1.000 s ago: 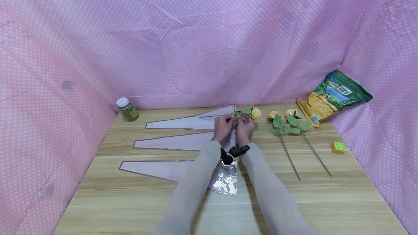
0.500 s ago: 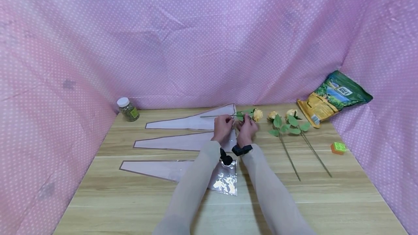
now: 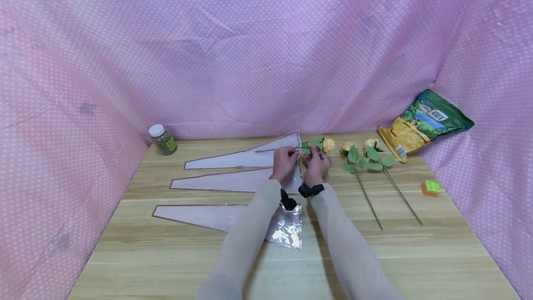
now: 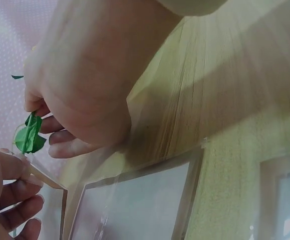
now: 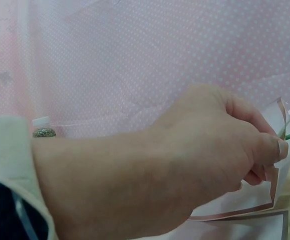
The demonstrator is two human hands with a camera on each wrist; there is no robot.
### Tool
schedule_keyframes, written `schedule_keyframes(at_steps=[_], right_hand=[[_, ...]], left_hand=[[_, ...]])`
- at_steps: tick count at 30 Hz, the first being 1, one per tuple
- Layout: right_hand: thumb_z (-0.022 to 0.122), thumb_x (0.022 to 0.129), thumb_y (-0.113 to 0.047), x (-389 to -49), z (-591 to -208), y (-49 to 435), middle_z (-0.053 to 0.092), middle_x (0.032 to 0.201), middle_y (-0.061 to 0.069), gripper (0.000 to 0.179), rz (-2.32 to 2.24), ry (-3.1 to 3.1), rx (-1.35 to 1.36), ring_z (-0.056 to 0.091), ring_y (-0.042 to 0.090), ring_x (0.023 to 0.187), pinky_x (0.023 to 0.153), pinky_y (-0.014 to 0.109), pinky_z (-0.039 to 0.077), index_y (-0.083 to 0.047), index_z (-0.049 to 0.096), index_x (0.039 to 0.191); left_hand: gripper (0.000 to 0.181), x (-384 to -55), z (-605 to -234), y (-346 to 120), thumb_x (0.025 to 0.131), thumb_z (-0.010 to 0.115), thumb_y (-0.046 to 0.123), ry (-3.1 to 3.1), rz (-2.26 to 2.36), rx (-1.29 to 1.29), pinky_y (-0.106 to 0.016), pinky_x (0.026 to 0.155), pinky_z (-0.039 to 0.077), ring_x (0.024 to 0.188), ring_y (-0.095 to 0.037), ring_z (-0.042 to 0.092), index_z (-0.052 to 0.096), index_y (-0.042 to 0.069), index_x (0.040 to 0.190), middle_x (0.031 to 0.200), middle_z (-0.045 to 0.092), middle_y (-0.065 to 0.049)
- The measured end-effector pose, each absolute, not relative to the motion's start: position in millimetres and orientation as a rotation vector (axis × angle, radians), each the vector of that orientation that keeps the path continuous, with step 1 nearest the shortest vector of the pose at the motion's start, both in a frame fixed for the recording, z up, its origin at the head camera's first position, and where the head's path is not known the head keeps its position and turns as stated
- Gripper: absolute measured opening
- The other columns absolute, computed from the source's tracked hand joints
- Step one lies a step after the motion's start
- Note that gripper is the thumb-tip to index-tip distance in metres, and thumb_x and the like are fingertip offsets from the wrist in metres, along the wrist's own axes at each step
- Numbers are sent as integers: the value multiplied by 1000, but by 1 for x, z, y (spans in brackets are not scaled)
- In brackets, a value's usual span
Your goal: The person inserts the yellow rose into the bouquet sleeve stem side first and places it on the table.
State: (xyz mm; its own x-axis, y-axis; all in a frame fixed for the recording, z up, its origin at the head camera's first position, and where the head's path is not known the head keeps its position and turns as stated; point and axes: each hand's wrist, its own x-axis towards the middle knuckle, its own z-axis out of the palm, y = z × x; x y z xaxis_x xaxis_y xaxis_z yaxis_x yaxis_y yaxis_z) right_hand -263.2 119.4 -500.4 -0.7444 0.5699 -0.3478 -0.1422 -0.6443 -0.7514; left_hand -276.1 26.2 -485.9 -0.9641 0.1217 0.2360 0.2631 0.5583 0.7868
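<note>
Open passage over bare worktop, right of the right sleeve; obstructed beside the right fingers by two roses, farther back by the curtain.

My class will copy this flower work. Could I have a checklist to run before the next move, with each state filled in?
1. Right hand holds the yellow rose below its bloom: ok.
2. Left hand grips the wide end of the far sleeve: ok.
3. Stem inside that sleeve, not on top: cannot tell.
4. Bloom within the sleeve: not ok, it lies beyond the wide end.
5. Middle sleeve and near sleeve lying flat: ok.
</note>
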Motion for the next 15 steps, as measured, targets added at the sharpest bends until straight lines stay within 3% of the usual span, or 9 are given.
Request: schedule_keyframes(at_steps=[8, 15], right_hand=[[69, 93, -14, -264, -505, 119, 65, 75, -1, 11, 2407, -1065, -769, 59, 11, 60, 62, 25, 52, -12, 67, 82], [70, 93, -14, -266, -506, 120, 64, 72, -5, 9, 2362, -1204, -772, 62, 11, 66, 63, 23, 52, -5, 69, 94]], left_hand=[[13, -276, -486, 26, 94, 68, 10, -2628, -1390, -341, -21, 66, 49, 73, -15, 63, 77, 2, 91, 84, 75, -11], [15, -277, -487, 27, 95, 67, 12, -2649, -1423, -359, -20, 66, 49, 76, -15, 64, 77, 1, 97, 88, 75, -11]])
